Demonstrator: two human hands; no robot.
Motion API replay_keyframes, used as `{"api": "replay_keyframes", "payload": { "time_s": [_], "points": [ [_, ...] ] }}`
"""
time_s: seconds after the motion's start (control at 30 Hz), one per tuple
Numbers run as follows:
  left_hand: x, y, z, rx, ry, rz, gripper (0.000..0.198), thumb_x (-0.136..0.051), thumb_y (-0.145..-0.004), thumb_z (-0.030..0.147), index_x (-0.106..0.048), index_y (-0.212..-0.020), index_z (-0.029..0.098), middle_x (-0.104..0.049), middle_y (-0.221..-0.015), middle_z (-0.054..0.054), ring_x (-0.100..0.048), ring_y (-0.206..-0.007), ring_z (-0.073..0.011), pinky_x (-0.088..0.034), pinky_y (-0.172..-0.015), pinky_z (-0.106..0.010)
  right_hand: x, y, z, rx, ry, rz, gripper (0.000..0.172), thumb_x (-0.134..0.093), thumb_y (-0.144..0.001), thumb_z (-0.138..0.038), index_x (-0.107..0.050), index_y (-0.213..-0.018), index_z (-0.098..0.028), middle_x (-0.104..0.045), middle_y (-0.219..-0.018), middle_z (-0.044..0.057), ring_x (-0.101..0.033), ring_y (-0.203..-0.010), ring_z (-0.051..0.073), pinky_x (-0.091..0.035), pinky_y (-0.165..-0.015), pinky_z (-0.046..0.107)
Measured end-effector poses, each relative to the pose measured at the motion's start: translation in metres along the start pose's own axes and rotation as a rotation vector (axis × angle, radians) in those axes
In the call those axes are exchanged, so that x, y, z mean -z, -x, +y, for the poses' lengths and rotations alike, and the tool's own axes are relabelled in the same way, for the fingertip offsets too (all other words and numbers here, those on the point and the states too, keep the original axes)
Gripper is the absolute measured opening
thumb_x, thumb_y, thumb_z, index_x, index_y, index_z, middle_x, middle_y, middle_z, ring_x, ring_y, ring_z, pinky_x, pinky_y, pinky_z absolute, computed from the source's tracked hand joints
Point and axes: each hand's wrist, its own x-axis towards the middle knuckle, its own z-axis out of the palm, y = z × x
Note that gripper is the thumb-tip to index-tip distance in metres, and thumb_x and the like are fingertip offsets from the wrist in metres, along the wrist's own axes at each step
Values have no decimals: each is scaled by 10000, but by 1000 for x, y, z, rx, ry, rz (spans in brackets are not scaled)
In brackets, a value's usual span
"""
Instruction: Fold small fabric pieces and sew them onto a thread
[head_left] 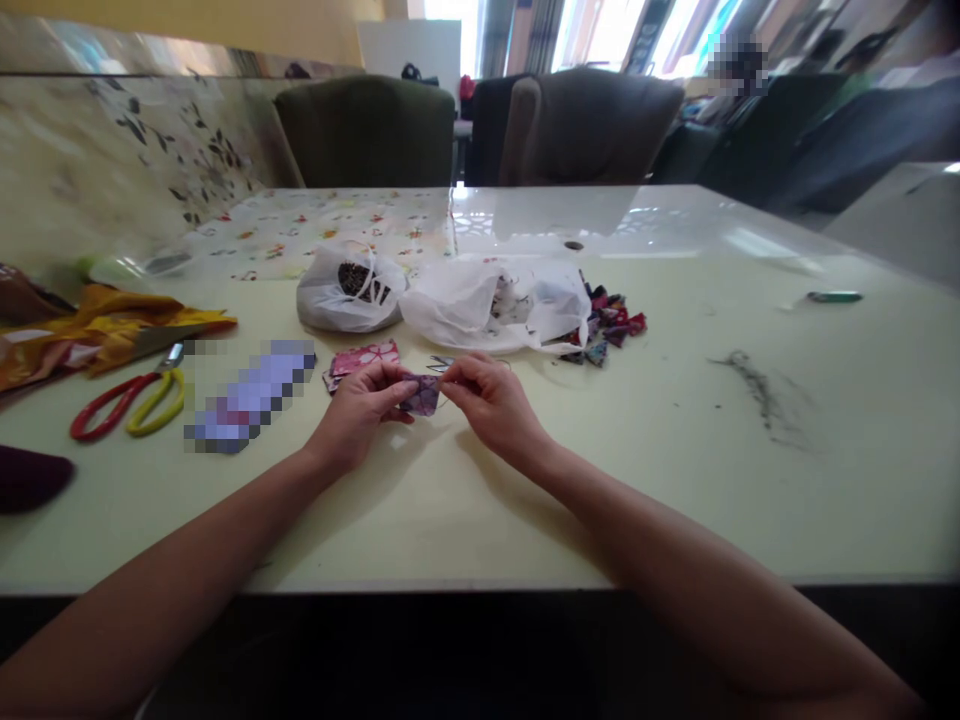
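A small purple patterned piece of fabric (421, 394) is pinched between the thumb and fingers of my left hand (367, 400). My right hand (480, 392) is closed in a pinch at the fabric's right edge; anything tiny between those fingertips is too small to make out. Just behind my left hand lies a small stack of pink and red floral fabric pieces (366, 357). Slim metal blades or snips (439, 364) show partly behind my fingers.
White plastic bags (457, 310) stand behind my hands, with folded dark fabric pieces (619, 318) beside them. Scissors with red and yellow handles (156, 400) and yellow cloth (112, 325) lie left. Loose threads (754, 385) and a green-handled tool (835, 297) lie right.
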Motion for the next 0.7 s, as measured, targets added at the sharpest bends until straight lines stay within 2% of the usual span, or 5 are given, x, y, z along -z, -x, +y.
{"api": "replay_keyframes", "payload": {
  "time_s": [0.17, 0.4, 0.7],
  "points": [
    [0, 2, -1, -1, -24, -40, 340, -916, -655, 386, -749, -844, 158, -748, -820, -33, -694, -716, -145, -552, -594, -220, -2, 1, 0, -27, 24, -15, 95, -680, -893, -184, -733, -814, -181, -646, -778, 10, -579, -740, 138, -412, -716, 277],
    [-1, 4, -2, 6, -21, -52, 320, -918, -659, 385, -783, -850, 167, -762, -816, -41, -700, -711, -143, -550, -598, -214, -2, 0, 0, -36, -7, -57, 103, -673, -898, -179, -740, -821, -180, -705, -787, 9, -608, -744, 137, -428, -720, 263],
    [-1, 4, -3, -9, -33, -57, 302, -907, -682, 392, -797, -855, 171, -768, -808, -47, -700, -711, -144, -549, -615, -225, 0, 0, -3, -28, -25, -67, 120, -670, -899, -181, -728, -795, -175, -694, -754, -4, -589, -721, 125, -413, -710, 250]
  ]
}}
